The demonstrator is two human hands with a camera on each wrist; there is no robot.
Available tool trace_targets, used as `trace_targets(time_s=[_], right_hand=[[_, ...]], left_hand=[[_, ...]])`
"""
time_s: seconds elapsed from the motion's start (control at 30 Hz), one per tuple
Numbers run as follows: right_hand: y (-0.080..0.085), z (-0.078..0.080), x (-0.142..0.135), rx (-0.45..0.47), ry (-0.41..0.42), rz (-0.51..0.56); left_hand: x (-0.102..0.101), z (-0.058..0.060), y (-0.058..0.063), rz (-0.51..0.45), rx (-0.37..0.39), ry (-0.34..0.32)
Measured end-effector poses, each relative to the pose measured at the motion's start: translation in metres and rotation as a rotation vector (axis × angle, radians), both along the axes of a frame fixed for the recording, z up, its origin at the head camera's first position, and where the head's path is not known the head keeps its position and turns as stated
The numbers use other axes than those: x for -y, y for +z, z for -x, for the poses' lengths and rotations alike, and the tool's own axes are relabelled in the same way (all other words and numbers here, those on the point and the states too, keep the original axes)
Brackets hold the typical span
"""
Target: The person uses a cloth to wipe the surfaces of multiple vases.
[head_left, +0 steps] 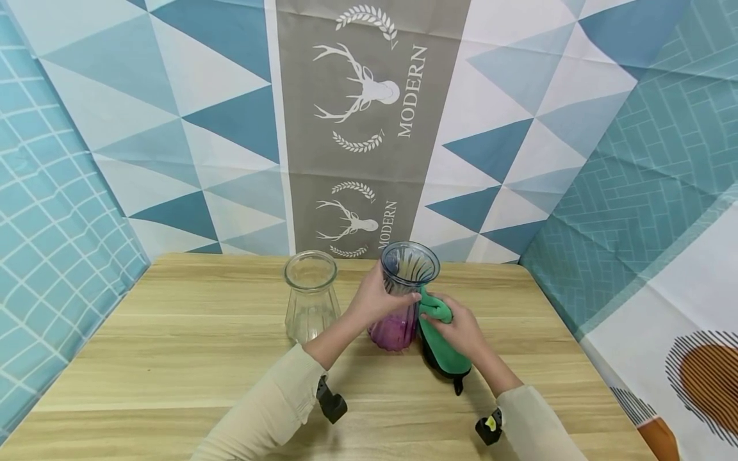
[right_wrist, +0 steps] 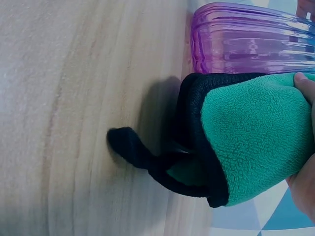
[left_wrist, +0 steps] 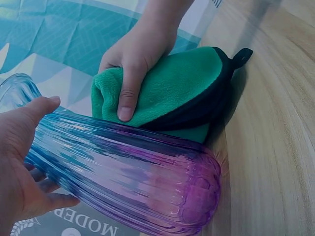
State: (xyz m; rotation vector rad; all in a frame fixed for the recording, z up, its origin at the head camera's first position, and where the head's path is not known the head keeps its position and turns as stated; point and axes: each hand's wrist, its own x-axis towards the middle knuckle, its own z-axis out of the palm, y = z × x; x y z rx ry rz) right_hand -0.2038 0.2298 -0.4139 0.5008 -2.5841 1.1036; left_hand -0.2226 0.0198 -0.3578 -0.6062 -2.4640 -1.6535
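A ribbed glass vase (head_left: 394,323), blue at the flared rim and purple at the base, stands on the table. My left hand (head_left: 377,298) grips it below the rim, thumb on the near side and fingers round the far side, as the left wrist view shows. In my right hand (head_left: 461,325) is a folded green cloth (head_left: 444,349) with black edging and a black hanging loop (right_wrist: 130,147). The thumb presses on the cloth, which lies against or very close to the vase's right side. In the right wrist view most of that hand is cut off.
A clear glass vase (head_left: 311,310) stands on the wooden table (head_left: 173,358), left of the coloured one. Behind the table hangs a patterned curtain (head_left: 230,128) with deer prints. Tiled-print fabric (head_left: 52,211) borders the left side.
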Motion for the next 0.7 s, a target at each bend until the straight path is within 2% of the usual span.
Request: trace_targets(time_s=[0.13, 0.33, 0.7], right_hand=[[0.001, 0.0, 0.0, 0.001, 0.011, 0.035], [0.011, -0.001, -0.001, -0.018, -0.001, 0.062], [0.034, -0.002, 0.005, -0.055, -0.041, 0.1]], left_hand=[[0.001, -0.001, 0.0, 0.0, 0.011, 0.024], [0.0, -0.001, 0.0, 0.009, 0.025, 0.043], [0.002, -0.002, 0.001, 0.022, 0.006, 0.017]])
